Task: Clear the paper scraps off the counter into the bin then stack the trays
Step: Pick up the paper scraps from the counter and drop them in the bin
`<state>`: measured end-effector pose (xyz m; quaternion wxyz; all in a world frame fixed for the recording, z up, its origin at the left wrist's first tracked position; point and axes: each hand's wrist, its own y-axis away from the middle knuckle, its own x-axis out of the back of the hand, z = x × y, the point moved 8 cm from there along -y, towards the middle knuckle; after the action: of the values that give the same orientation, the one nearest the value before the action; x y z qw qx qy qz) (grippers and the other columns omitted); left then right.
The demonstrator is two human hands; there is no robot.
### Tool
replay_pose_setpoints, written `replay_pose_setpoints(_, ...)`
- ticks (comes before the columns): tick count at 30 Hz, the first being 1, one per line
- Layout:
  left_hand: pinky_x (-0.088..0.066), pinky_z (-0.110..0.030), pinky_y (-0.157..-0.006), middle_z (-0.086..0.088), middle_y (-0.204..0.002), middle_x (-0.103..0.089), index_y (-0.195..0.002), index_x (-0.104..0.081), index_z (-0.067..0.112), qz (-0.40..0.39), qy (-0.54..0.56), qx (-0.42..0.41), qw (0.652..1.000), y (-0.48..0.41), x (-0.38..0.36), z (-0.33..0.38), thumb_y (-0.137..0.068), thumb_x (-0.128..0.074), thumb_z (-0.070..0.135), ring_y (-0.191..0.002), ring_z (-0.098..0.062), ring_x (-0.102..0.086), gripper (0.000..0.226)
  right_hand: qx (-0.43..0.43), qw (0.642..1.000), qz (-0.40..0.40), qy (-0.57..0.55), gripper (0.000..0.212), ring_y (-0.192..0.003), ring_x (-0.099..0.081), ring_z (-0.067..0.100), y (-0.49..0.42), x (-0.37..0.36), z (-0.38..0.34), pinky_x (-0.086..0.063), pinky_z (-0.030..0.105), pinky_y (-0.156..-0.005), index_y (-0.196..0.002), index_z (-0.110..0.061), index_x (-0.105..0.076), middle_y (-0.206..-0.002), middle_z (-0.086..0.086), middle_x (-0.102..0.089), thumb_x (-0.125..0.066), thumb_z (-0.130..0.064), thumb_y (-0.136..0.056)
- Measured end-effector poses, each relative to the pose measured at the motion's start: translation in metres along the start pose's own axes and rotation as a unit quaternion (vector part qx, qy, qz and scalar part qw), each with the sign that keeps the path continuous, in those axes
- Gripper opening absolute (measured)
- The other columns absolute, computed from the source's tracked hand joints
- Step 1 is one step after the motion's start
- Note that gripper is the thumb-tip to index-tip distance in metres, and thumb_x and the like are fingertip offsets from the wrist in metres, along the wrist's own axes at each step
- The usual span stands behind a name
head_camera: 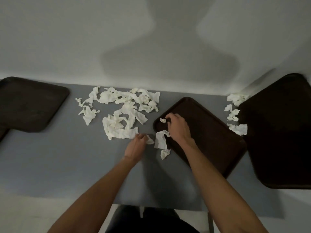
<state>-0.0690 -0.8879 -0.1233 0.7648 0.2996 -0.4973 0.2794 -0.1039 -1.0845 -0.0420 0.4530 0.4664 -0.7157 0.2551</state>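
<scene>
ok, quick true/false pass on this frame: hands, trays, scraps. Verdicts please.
1. The right hand is over the middle tray. True.
2. The largest pile of scraps lies on the counter, left of the middle tray. True.
3. Nothing lies between the middle tray and the right tray. False: several scraps lie in that gap.
4. The left hand rests on the left tray. False: it is at the scraps on the counter beside the middle tray, and no hand is on the left tray.
</scene>
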Motion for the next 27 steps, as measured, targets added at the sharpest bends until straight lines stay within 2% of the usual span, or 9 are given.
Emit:
replay_pose_setpoints(5, -0.052, -0.042, -0.091, -0.004, -0.123, -0.063, -0.13, -0.063, 0.016, 0.008, -0.011, 0.02, 1.0, 0.003, 0.011, 0.002, -0.093, -0.058, -0.001, -0.123, -0.027, -0.051, 0.042, 0.043, 0.994, -0.07, 0.066, 0.032, -0.11, -0.062, 0.026, -0.035, -0.044, 0.002, -0.055, 0.037, -0.08, -0.13, -0.02, -0.063, -0.127, 0.006, -0.063, -0.065, -0.009, -0.1)
replay_pose_setpoints(8, -0.046, -0.038, -0.091, 0.001, -0.114, -0.069, -0.139, -0.056, 0.025, 0.03, -0.031, 0.015, 0.999, 0.004, 0.017, 0.004, -0.087, -0.059, 0.003, -0.111, -0.028, -0.054, 0.057, 0.055, 0.993, -0.061, 0.087, 0.03, -0.108, -0.06, 0.03, -0.038, -0.053, 0.008, -0.05, 0.037, -0.079, -0.122, -0.015, -0.062, -0.12, 0.009, -0.061, -0.066, -0.002, -0.096)
replay_pose_setpoints(12, -0.049, -0.038, -0.091, -0.002, -0.114, -0.064, -0.136, -0.061, 0.025, 0.0, -0.025, 0.019, 1.0, 0.009, 0.014, 0.006, -0.089, -0.061, 0.006, -0.111, -0.028, -0.052, 0.051, 0.042, 0.993, -0.063, 0.089, 0.038, -0.113, -0.06, 0.032, -0.042, -0.057, 0.009, -0.052, 0.04, -0.089, -0.127, -0.006, -0.056, -0.127, 0.015, -0.059, -0.068, 0.002, -0.092)
replay_pose_setpoints(16, -0.054, -0.04, -0.082, -0.003, -0.101, -0.059, -0.116, -0.07, 0.034, 0.026, 0.121, 0.083, 0.989, 0.025, 0.019, -0.005, -0.085, -0.053, 0.004, -0.096, -0.027, -0.057, 0.046, -0.014, 0.999, -0.047, 0.017, 0.03, -0.108, -0.062, 0.034, -0.034, -0.049, 0.013, -0.054, 0.041, -0.087, -0.125, -0.006, -0.053, -0.122, 0.019, -0.06, -0.062, -0.003, -0.097)
replay_pose_setpoints(19, -0.045, -0.028, -0.072, 0.012, -0.081, -0.066, -0.094, -0.076, 0.025, 0.069, 0.194, 0.081, 0.975, 0.042, 0.036, -0.003, -0.082, -0.057, 0.005, -0.082, -0.016, -0.055, 0.03, -0.031, 0.997, 0.0, -0.066, 0.022, -0.095, -0.06, 0.028, -0.007, -0.031, 0.014, -0.051, 0.037, -0.077, -0.117, -0.02, -0.055, -0.108, 0.013, -0.059, -0.057, -0.008, -0.1)
replay_pose_setpoints(21, -0.038, -0.026, -0.067, 0.013, -0.067, -0.06, -0.078, -0.071, 0.019, 0.083, 0.223, 0.093, 0.967, 0.056, 0.05, -0.001, -0.084, -0.061, 0.014, -0.065, -0.012, -0.053, 0.014, -0.036, 0.992, 0.024, -0.116, 0.027, -0.091, -0.059, 0.022, 0.02, -0.021, 0.012, -0.049, 0.03, -0.079, -0.117, -0.03, -0.062, -0.103, 0.009, -0.058, -0.056, -0.011, -0.1)
replay_pose_setpoints(22, -0.037, -0.027, -0.065, 0.01, -0.061, -0.058, -0.07, -0.066, 0.02, 0.081, 0.236, 0.103, 0.963, 0.062, 0.051, -0.003, -0.087, -0.064, 0.018, -0.06, -0.01, -0.052, 0.017, -0.041, 0.989, 0.033, -0.136, 0.027, -0.091, -0.06, 0.02, 0.036, -0.018, 0.011, -0.048, 0.025, -0.08, -0.115, -0.033, -0.066, -0.102, 0.008, -0.059, -0.055, -0.013, -0.1)
replay_pose_setpoints(24, -0.04, -0.032, -0.06, 0.004, -0.06, -0.06, -0.067, -0.06, 0.018, 0.055, 0.246, 0.115, 0.961, 0.076, 0.045, -0.008, -0.089, -0.07, 0.025, -0.058, -0.015, -0.056, 0.025, -0.06, 0.984, 0.045, -0.164, 0.024, -0.092, -0.062, 0.017, 0.074, -0.015, 0.01, -0.041, 0.014, -0.077, -0.11, -0.032, -0.07, -0.102, 0.005, -0.065, -0.055, -0.016, -0.1)
replay_pose_setpoints(27, -0.059, -0.041, -0.069, 0.0, -0.073, -0.071, -0.081, -0.07, 0.015, 0.016, 0.28, 0.08, 0.957, 0.1, 0.04, -0.003, -0.078, -0.072, 0.039, -0.07, -0.021, -0.07, 0.024, -0.084, 0.972, 0.09, -0.199, 0.018, -0.094, -0.066, 0.017, 0.143, -0.01, 0.009, -0.045, 0.024, -0.086, -0.109, -0.024, -0.072, -0.103, 0.001, -0.073, -0.058, -0.016, -0.102)
